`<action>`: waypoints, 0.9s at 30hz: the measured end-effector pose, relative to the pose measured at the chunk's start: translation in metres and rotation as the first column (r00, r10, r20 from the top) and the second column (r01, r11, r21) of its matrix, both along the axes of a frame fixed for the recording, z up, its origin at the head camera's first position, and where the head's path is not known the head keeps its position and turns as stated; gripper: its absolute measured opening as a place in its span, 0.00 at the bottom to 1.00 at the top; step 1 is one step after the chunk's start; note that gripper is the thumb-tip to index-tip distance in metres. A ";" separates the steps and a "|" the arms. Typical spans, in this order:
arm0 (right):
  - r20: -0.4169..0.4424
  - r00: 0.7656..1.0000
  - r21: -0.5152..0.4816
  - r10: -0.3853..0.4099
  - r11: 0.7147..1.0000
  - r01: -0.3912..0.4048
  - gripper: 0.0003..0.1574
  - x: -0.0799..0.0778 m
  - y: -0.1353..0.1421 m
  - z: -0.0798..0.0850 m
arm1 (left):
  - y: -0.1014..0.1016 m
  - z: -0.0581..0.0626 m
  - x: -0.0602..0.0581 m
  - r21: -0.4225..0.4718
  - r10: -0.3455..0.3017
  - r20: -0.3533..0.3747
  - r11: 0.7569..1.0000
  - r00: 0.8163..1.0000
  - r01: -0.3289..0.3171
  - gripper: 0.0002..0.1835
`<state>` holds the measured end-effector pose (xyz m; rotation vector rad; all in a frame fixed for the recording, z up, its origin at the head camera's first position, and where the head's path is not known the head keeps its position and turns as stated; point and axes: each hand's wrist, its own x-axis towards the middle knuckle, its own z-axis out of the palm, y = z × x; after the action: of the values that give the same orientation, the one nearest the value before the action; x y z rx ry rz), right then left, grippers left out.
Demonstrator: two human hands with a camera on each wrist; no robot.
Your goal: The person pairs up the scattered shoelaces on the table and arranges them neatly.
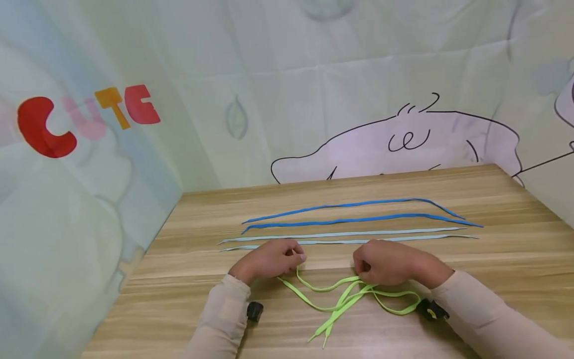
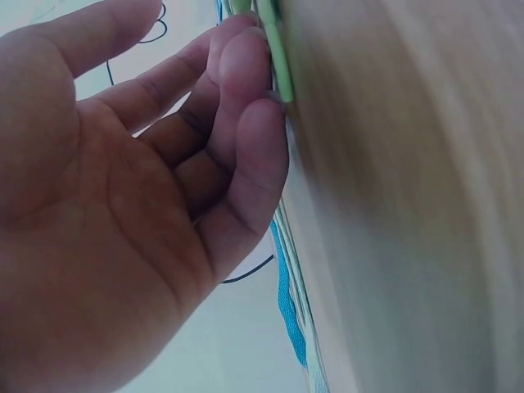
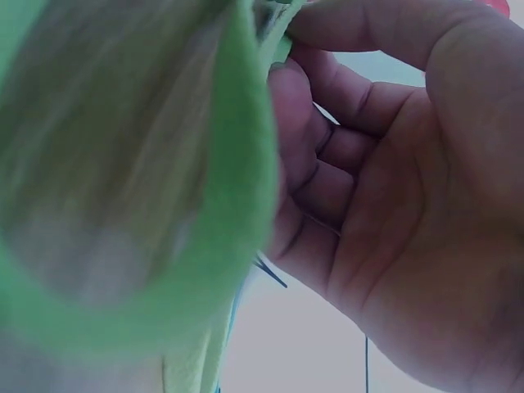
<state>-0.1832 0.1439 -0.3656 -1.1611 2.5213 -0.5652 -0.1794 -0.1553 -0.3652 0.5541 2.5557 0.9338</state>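
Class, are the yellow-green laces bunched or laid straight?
Bunched: the yellow-green laces curve, loop and cross one another on the wooden table.

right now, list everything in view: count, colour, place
table: 1, light brown wood, centre
blue laces: 2, blue, far row on table
pale laces: 2, light blue, just nearer
green laces: count unclear, yellow-green, near side
backdrop: count unclear, pale green, behind table
letters: 4, red, pink, orange, backdrop's left
drawings: several, black-lined, on backdrop
wrist devices: 2, black, one per wrist
sleeves: 2, beige, on forearms
hands: 2, bare, at green laces
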 end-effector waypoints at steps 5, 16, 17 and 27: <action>0.018 1.000 -0.018 -0.001 1.000 0.002 0.10 0.001 0.001 -0.001 | 0.002 0.000 0.001 0.008 -0.007 0.004 1.000 1.000 0.007 0.10; 0.112 0.994 -0.179 0.011 0.984 0.010 0.12 -0.005 0.001 -0.001 | 0.006 0.003 0.003 0.030 -0.037 0.016 0.999 0.999 0.036 0.09; 0.116 0.993 -0.189 0.005 0.982 0.017 0.12 -0.005 0.001 -0.001 | 0.007 0.003 0.003 0.032 -0.042 0.016 0.999 0.999 0.041 0.09; 0.157 0.987 -0.273 -0.042 0.958 0.084 0.09 -0.004 -0.001 0.001 | 0.014 0.003 0.004 0.067 -0.052 -0.057 0.996 0.997 0.056 0.11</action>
<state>-0.1877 0.1427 -0.3650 -1.0842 2.4119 -1.0134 -0.1750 -0.1408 -0.3622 0.6746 2.5516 1.0030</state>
